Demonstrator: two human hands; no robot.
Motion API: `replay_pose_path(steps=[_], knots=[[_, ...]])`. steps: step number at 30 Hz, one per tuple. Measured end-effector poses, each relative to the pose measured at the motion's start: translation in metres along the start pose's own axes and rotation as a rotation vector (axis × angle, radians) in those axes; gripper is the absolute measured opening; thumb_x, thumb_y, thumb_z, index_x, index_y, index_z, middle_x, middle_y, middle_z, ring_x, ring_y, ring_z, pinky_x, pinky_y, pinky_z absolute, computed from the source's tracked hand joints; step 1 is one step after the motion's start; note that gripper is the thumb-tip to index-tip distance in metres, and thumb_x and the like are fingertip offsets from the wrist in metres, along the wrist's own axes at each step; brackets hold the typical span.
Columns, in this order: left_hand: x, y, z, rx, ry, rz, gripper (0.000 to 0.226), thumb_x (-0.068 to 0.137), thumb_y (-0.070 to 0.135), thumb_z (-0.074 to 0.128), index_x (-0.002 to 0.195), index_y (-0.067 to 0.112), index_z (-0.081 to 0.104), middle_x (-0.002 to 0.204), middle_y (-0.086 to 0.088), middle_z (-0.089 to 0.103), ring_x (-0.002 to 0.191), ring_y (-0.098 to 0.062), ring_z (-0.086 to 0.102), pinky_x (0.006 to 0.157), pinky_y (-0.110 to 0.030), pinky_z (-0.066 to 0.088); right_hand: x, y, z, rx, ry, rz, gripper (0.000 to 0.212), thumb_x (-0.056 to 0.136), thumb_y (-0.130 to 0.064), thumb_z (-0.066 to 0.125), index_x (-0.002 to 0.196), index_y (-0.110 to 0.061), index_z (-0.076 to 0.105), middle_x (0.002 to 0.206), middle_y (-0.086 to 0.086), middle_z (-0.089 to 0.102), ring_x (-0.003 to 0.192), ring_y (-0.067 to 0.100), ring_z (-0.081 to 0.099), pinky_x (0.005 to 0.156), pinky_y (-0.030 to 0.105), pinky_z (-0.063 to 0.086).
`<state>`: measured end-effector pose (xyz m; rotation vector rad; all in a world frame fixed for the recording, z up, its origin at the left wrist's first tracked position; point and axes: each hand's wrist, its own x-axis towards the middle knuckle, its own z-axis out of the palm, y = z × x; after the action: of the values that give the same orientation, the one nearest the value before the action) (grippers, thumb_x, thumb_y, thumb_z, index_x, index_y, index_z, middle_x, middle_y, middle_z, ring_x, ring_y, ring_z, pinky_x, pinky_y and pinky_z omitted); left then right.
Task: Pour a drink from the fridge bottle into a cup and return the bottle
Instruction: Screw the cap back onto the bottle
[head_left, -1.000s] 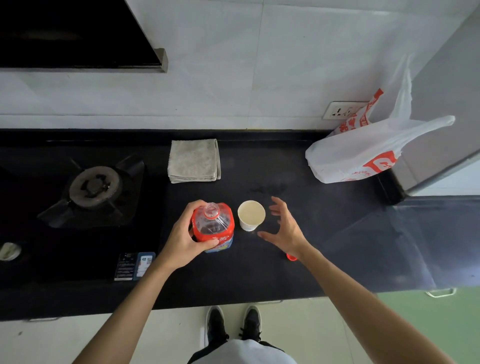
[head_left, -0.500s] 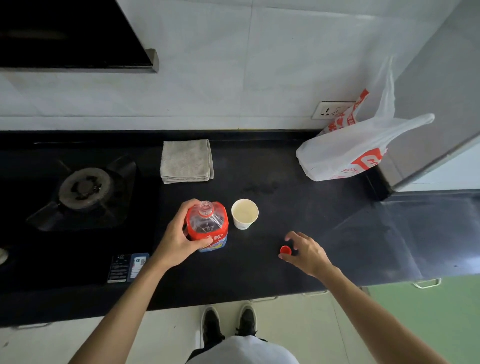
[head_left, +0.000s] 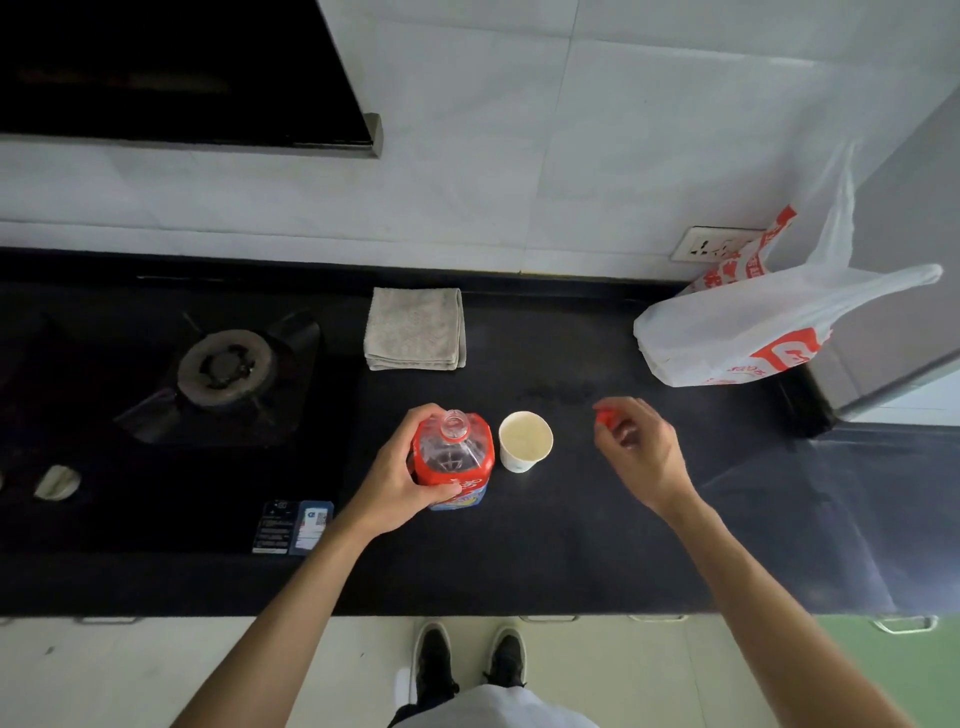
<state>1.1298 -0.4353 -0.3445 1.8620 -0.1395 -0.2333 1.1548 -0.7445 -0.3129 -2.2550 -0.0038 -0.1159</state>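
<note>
A bottle (head_left: 453, 457) stands upright on the dark desk (head_left: 571, 545), just beside a cup (head_left: 524, 440) on the cup's left. Its long axis is vertical and its open mouth points up. The left grip (head_left: 400, 478) curls round the bottle's red-labelled body. The right grip (head_left: 641, 449) pinches the red cap (head_left: 604, 417) in the air, right of the cup. The thin clear plastic probably dents easily, so a firm hold at mid-body seems best.

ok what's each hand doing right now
Left hand: grips the uncapped bottle, which stands upright on the counter.
Right hand: pinches the red cap at its fingertips.
</note>
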Motion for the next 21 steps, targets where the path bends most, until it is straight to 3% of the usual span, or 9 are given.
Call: replay_pose_path(steps=[4, 9, 13, 18, 21], knots=[[-0.001, 0.002, 0.0, 0.008, -0.006, -0.012, 0.087, 0.071, 0.007, 0.087, 0.126, 0.056, 0.04, 0.126, 0.028, 0.049, 0.124, -0.005, 0.054, 0.092, -0.028, 0.057, 0.014, -0.072, 0.007, 0.141, -0.088, -0.155, 0.02, 0.082, -0.006, 0.074, 0.088, -0.017, 0.058, 0.085, -0.004, 0.068, 0.077, 0.012, 0.064, 0.068, 0.023, 0.054], [-0.002, 0.002, 0.001, -0.036, 0.005, -0.011, 0.084, 0.07, 0.006, 0.086, 0.129, 0.046, 0.043, 0.13, 0.01, 0.052, 0.124, -0.016, 0.056, 0.09, -0.031, 0.058, 0.015, -0.123, 0.037, 0.05, -0.249, -0.479, 0.027, 0.078, -0.01, 0.078, 0.082, -0.025, 0.057, 0.09, -0.006, 0.07, 0.088, 0.011, 0.056, 0.074, 0.02, 0.049], [-0.002, 0.0, 0.001, -0.038, -0.001, -0.038, 0.086, 0.072, 0.009, 0.087, 0.14, 0.031, 0.039, 0.132, 0.004, 0.056, 0.123, -0.016, 0.059, 0.094, -0.036, 0.057, 0.017, -0.136, 0.051, 0.01, -0.389, -0.586, 0.016, 0.081, -0.008, 0.074, 0.095, -0.011, 0.065, 0.094, -0.003, 0.068, 0.09, 0.011, 0.055, 0.077, 0.025, 0.049], [-0.001, -0.002, 0.002, -0.039, 0.003, -0.044, 0.088, 0.073, 0.01, 0.087, 0.144, 0.024, 0.037, 0.134, 0.003, 0.055, 0.125, -0.015, 0.057, 0.096, -0.035, 0.056, 0.022, -0.136, 0.048, -0.147, -0.514, -0.681, 0.024, 0.084, -0.011, 0.072, 0.108, -0.011, 0.068, 0.104, -0.001, 0.068, 0.097, 0.014, 0.054, 0.082, 0.01, 0.042], [-0.001, -0.003, 0.002, -0.047, 0.004, -0.048, 0.089, 0.073, 0.01, 0.087, 0.144, 0.026, 0.036, 0.134, 0.004, 0.054, 0.126, -0.016, 0.057, 0.096, -0.035, 0.057, 0.025, -0.136, 0.046, -0.232, -0.542, -0.719, 0.029, 0.086, -0.014, 0.072, 0.114, -0.011, 0.067, 0.108, 0.001, 0.067, 0.098, 0.016, 0.055, 0.082, 0.018, 0.045]])
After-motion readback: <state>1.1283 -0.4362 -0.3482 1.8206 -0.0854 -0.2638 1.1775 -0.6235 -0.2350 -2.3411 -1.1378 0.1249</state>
